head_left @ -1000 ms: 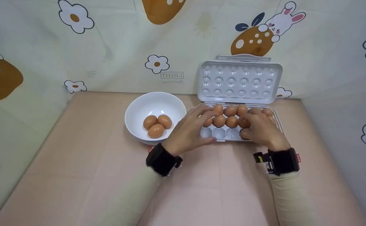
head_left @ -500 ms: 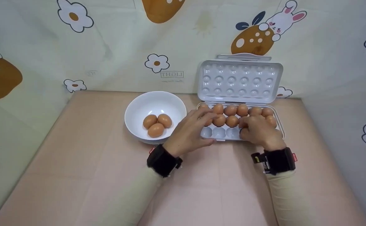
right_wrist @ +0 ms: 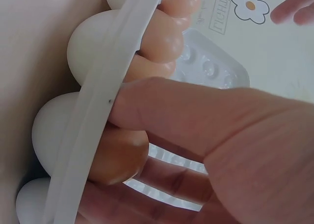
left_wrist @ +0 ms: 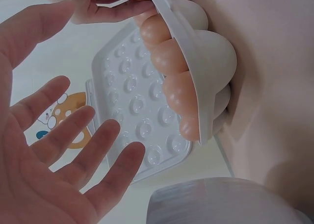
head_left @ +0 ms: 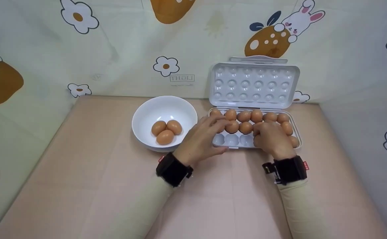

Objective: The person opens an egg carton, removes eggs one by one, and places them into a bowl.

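Note:
Brown eggs (head_left: pixel 231 127) fill most cups of a white egg carton (head_left: pixel 231 140), whose lid (head_left: pixel 258 87) stands raised behind it. My right hand (head_left: pixel 274 138) is over the front right of the carton. Seen from the right wrist, its thumb and fingers close round an egg (right_wrist: pixel 117 158) seated in a front cup. My left hand (head_left: pixel 198 139) hovers at the carton's left end, partly covering eggs there. The left wrist view shows that hand's fingers (left_wrist: pixel 108 177) spread apart, with nothing between them.
Left of the carton stands a white bowl (head_left: pixel 147 109) with three eggs (head_left: pixel 165 137) inside. Both sit near the back of the pinkish table surface (head_left: pixel 193 205). A patterned cloth (head_left: pixel 120 43) hangs close behind and along the sides.
My right hand has shifted slightly left and lower, uncovering eggs at the carton's right end, including one in the front corner. The left hand has barely moved.

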`<state>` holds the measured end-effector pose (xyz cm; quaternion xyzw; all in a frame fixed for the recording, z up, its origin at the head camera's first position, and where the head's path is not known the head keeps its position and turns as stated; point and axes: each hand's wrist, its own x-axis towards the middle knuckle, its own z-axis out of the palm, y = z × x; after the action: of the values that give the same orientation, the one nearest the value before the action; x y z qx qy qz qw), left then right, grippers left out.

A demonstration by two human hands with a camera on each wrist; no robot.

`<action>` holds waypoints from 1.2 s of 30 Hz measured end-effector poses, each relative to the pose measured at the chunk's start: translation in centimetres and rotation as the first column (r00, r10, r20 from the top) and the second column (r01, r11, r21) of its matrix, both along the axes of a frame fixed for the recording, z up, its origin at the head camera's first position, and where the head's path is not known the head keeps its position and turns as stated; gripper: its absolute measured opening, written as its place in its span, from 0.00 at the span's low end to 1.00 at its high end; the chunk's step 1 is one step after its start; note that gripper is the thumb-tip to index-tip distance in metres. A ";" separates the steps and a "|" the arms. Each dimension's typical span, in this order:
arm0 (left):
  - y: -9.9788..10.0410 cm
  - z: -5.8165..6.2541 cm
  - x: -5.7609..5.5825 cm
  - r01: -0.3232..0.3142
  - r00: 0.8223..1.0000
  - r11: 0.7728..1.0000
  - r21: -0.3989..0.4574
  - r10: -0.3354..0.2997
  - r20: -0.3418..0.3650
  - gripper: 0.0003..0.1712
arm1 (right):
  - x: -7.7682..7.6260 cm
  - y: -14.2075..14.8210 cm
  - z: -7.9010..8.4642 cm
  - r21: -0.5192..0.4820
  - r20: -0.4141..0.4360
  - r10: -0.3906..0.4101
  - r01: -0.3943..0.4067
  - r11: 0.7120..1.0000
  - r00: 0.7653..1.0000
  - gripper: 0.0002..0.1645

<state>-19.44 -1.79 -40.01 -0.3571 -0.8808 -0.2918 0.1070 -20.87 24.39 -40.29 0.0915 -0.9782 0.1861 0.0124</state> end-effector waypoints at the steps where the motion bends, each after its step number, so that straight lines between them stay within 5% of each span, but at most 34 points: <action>1: 0.0 0.0 0.0 -0.002 1.000 1.000 -0.003 0.002 -0.001 0.38 | 0.0 0.0 0.0 0.003 0.000 0.004 -0.004 1.000 1.000 0.11; 8: -0.4 0.3 -0.1 -0.013 1.000 1.000 0.017 0.013 -0.011 0.39 | 0.4 0.1 0.8 -0.021 0.073 -0.048 0.050 0.999 0.996 0.12; 12: -0.5 0.6 -0.2 -0.019 1.000 0.999 0.050 0.020 -0.015 0.38 | 0.6 0.3 1.5 -0.047 -0.080 0.016 -0.020 0.999 0.997 0.10; 15: -0.5 0.8 -0.2 -0.033 0.999 0.997 0.063 0.033 -0.003 0.38 | 0.8 0.3 2.0 -0.089 -0.227 0.095 -0.118 0.989 0.969 0.06; 22: -0.6 1.3 -0.3 -0.049 0.999 0.994 0.094 0.050 -0.008 0.38 | 1.1 -0.1 3.2 -0.276 -0.225 0.115 -0.176 0.945 0.968 0.16; 27: -0.6 1.5 -0.3 -0.041 0.998 0.991 0.130 0.046 -0.037 0.37 | 1.4 -0.9 3.6 -0.427 -0.233 0.136 -0.226 0.876 0.963 0.18; 34: -0.5 1.6 -0.3 -0.028 0.998 0.981 0.193 0.037 -0.046 0.35 | 1.5 -2.3 3.5 -0.651 -0.164 0.181 -0.244 0.718 0.970 0.19; 36: -0.5 1.6 -0.3 -0.023 0.998 0.977 0.210 0.035 -0.055 0.34 | 1.6 -2.7 3.5 -0.669 -0.154 0.186 -0.241 0.703 0.970 0.19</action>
<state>-19.72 -2.27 -38.43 -0.3395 -0.8468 -0.3708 0.1736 -19.26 21.70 -36.82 0.2002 -0.8223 0.5293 0.0601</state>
